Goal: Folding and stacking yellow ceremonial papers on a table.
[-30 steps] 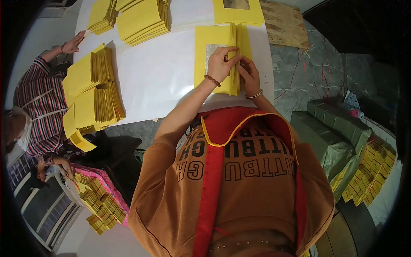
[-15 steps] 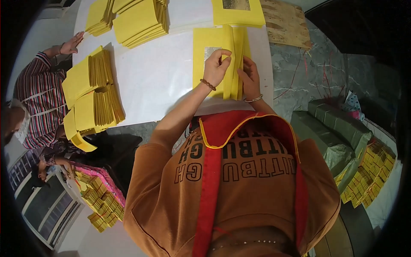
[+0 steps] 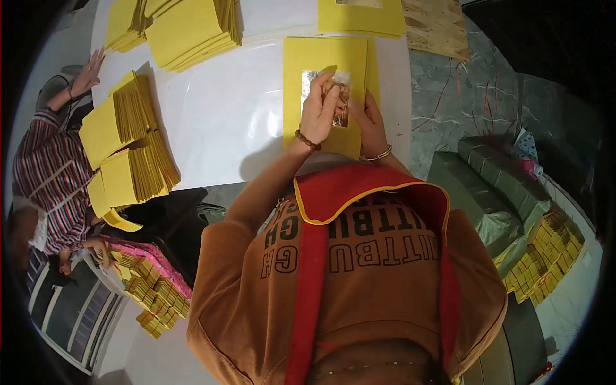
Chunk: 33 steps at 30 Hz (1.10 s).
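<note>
A small stack of yellow paper sheets [image 3: 293, 54] lies on the white table before me, and a shiny foil rectangle [image 3: 314, 80] shows on its top sheet. Over that foil is my left hand [image 3: 319, 109], its fingers loosely bent and apart, with nothing held in them. At the stack's right edge, my right hand [image 3: 372, 131] has its thumb over the top sheet and its fingers alongside the edge, gripping it. The top sheet sits slightly askew on the paper beneath.
More yellow paper with foil [image 3: 362, 24] lies beyond the stack. Folded yellow bundles [image 3: 192, 35] stand along the left of the white table [image 3: 212, 115]. A co-worker in a striped top [image 3: 51, 154] is at the left. Green wrapped packs [image 3: 475, 192] sit at the right.
The raised, folded yellow strip between my hands is gone from view; the top sheet lies flat with its foil exposed. My left hand has shifted slightly left and down, off the fold.
</note>
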Each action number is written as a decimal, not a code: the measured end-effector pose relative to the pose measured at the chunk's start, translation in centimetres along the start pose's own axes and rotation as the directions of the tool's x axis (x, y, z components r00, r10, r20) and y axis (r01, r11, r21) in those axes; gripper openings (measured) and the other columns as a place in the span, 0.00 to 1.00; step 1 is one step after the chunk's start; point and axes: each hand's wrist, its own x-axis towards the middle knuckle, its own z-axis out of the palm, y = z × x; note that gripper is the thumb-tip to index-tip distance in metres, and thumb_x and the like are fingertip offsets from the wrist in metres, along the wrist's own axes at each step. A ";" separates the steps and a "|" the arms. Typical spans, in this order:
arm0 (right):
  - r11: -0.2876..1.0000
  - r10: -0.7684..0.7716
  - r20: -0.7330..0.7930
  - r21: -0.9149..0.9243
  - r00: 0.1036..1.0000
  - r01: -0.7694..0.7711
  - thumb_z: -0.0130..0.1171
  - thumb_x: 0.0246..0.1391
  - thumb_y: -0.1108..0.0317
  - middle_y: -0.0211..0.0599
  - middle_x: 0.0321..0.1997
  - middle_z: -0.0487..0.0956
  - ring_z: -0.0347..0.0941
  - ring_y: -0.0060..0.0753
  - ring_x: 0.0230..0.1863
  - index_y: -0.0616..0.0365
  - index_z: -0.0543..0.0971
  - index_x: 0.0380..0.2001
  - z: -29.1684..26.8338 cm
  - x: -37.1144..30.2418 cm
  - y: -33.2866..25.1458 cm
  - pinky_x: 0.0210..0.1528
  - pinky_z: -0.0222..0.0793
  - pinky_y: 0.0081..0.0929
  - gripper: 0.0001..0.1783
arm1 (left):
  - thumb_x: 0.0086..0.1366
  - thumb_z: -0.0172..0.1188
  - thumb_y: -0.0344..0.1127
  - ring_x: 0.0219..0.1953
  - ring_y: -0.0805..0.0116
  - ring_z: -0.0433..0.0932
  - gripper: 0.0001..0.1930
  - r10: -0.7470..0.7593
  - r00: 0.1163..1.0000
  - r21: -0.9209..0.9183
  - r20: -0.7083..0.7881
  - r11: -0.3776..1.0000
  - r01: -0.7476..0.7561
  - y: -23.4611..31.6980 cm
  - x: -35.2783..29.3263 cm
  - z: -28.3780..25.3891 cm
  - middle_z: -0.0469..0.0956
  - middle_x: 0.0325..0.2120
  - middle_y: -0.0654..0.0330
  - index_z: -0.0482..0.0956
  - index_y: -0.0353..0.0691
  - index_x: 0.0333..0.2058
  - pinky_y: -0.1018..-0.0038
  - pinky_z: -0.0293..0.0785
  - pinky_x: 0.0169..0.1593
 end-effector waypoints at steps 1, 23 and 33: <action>1.000 0.005 0.000 -0.003 1.000 -0.005 0.46 0.54 0.70 0.34 0.45 0.68 0.65 0.22 0.44 0.61 0.60 0.52 -0.1 0.1 0.1 0.46 0.61 0.20 0.22 | 0.62 0.45 0.31 0.27 0.77 0.70 0.17 -0.009 1.000 -0.038 -0.020 0.999 0.009 -0.3 0.0 -0.1 0.70 0.32 0.59 0.58 0.34 0.49 0.81 0.71 0.30; 0.902 0.346 0.128 0.228 0.929 -0.367 0.46 0.50 0.75 0.37 0.43 0.70 0.70 0.30 0.41 0.62 0.63 0.49 -2.7 -0.1 -1.6 0.43 0.68 0.27 0.20 | 0.50 0.54 0.43 0.43 0.57 0.66 0.18 0.549 0.725 0.806 0.416 0.145 -0.573 4.6 -1.8 -7.9 0.69 0.40 0.56 0.73 0.42 0.39 0.67 0.58 0.44; 0.918 -0.155 -0.148 -0.387 0.977 0.087 0.44 0.51 0.76 0.40 0.45 0.70 0.68 0.35 0.45 0.61 0.65 0.48 -5.8 -2.7 -0.9 0.48 0.63 0.27 0.19 | 0.49 0.54 0.38 0.44 0.60 0.67 0.15 0.389 0.834 0.763 0.391 0.369 -0.530 1.8 -3.8 -7.8 0.71 0.39 0.59 0.74 0.43 0.37 0.68 0.60 0.45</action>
